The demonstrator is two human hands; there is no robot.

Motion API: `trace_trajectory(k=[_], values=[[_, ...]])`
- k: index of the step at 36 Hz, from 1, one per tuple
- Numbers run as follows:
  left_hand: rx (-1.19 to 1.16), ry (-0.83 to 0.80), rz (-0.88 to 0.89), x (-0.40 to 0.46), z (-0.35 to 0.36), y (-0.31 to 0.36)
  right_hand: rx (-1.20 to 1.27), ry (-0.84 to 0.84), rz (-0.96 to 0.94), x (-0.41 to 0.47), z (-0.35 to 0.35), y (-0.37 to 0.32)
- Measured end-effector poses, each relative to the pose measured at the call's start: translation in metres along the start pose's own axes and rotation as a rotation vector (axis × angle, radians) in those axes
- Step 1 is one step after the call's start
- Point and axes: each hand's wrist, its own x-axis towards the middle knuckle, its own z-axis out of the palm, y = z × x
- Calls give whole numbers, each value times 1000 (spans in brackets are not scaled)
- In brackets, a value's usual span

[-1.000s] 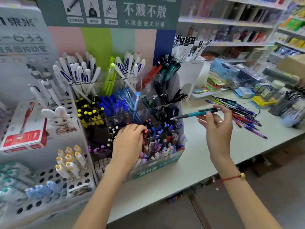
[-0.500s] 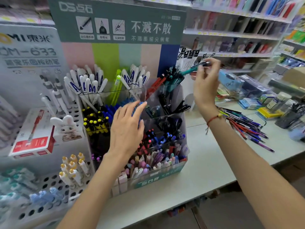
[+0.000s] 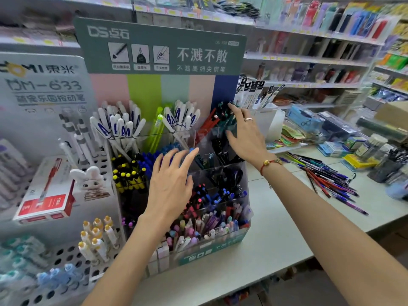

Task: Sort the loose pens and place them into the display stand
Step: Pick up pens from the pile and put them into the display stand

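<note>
hands [image 3: 209, 160] over display stand [image 3: 212, 250], table [image 3: 276, 239], shelves [image 3: 309, 58].

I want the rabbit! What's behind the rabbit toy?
Behind the rabbit toy stand white pens in a white rack with holes. What lies directly behind its body is covered.

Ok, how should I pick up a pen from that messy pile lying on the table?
Pinch one pen from the loose pile around the middle of its barrel, coming straight down from above. The pens lie flat on the table and cross each other, so start with one lying on top or at the pile's edge. Both the right hand and left hand are free.
</note>
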Motion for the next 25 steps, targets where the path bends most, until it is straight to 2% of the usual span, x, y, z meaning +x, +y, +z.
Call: trace_trajectory(k=[5,7,9,14,16,20,25], values=[[-51,107,74,4,-7,15,108,189,-82,-40,-18,9],[-86,144,117,9,-7,31,122,193,-75,-63,-23,22],[-123,121,143,14,-3,52,80,97,-26,-86,-26,45],[-169,-38,219,30,34,106,-128,-444,239,-127,-31,133],[-205,-113,221,38,57,130,-172,-577,327,-136,-35,173],[-238,-339,211,60,106,191,-158,-638,464,-148,-43,256],[-215,-522,181,98,189,262,-140,-617,566,-153,-39,360]])
